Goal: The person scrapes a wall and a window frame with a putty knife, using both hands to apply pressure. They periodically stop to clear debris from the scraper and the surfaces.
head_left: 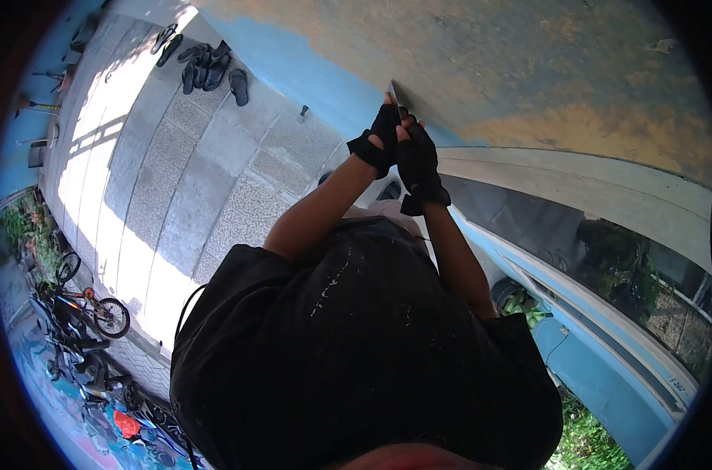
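My left hand, in a black fingerless glove, is closed against a thin, flat grey tool beside the wall. Its fingertips show near the upper part of the tool. My right hand, gloved the same way, is close against the left one, with its bent fingers at the tool's lower part. The tool's tip touches or nearly touches the painted wall, which is patchy brown, grey and orange with a light blue area. The hands hide any handle.
A window with a pale frame lies right of my hands. On the tiled floor at left are several dark sandals and a small dark object. A bicycle and motorbikes stand at the lower left.
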The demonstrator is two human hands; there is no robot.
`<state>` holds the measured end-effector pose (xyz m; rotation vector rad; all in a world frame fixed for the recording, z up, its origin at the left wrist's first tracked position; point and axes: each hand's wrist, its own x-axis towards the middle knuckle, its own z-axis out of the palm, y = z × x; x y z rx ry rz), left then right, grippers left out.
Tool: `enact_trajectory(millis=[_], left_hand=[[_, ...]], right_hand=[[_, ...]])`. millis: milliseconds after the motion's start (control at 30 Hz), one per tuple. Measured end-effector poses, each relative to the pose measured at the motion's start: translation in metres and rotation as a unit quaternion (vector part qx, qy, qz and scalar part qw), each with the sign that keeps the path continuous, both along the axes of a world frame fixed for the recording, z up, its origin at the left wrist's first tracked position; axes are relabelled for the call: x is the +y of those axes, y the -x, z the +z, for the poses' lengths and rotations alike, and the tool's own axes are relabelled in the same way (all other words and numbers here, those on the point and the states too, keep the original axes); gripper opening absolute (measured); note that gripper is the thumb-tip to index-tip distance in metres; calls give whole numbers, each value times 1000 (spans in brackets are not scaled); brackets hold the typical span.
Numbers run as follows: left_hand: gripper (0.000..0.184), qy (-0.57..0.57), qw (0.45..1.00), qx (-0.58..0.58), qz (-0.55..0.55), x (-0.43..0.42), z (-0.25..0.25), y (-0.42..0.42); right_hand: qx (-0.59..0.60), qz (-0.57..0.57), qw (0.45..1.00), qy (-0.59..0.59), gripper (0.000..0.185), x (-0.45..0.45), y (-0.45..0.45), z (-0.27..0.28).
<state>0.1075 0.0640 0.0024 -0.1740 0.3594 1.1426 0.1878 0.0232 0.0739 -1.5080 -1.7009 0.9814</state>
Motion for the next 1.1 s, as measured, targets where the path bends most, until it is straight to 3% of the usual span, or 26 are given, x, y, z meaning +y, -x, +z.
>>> enact_trajectory(millis=[133, 200, 233, 267, 300, 433, 500, 633, 667, 733, 833, 933, 1100], left_hand=[[53, 13, 999, -11, -39, -7, -5, 2], [52, 42, 995, 21, -87, -18, 13, 0], [52, 75, 987, 51, -130, -23, 20, 0], [50, 10, 986, -23, -166, -29, 2, 2], [50, 8, 985, -20, -172, -33, 3, 9], [41, 27, 979, 77, -189, -54, 11, 41], [37, 101, 970, 192, -106, -62, 2, 50], [37, 141, 956, 256, -14, -65, -16, 60], [39, 52, 957, 284, 7, -69, -15, 65], [39, 45, 942, 333, 8, -74, 11, 75], [42, 72, 918, 389, -23, -79, 38, 84], [35, -20, 914, 403, -44, -88, 29, 86], [32, -79, 886, 448, -89, -97, 34, 72]], right_hand=[[52, 7, 998, -38, 24, -7, -6, 0], [54, -6, 991, 120, 23, -25, -24, 11], [56, -10, 991, 119, 23, -34, -35, 22], [174, -35, 957, 230, 25, -41, -47, 37], [289, -59, 895, 334, 27, -49, -56, 47], [232, -117, 918, 300, 31, -47, -69, 55], [164, -95, 929, 319, 30, -24, -51, 40], [61, -22, 977, 201, 27, 21, 34, -76], [67, -21, 978, 197, 27, 21, 46, -74], [218, -38, 940, 259, 28, 21, 63, -67], [179, -19, 944, 276, 32, 7, 42, -42], [175, -28, 947, 268, 36, -13, 12, -35], [167, -84, 951, 247, 37, -54, -25, -35]])
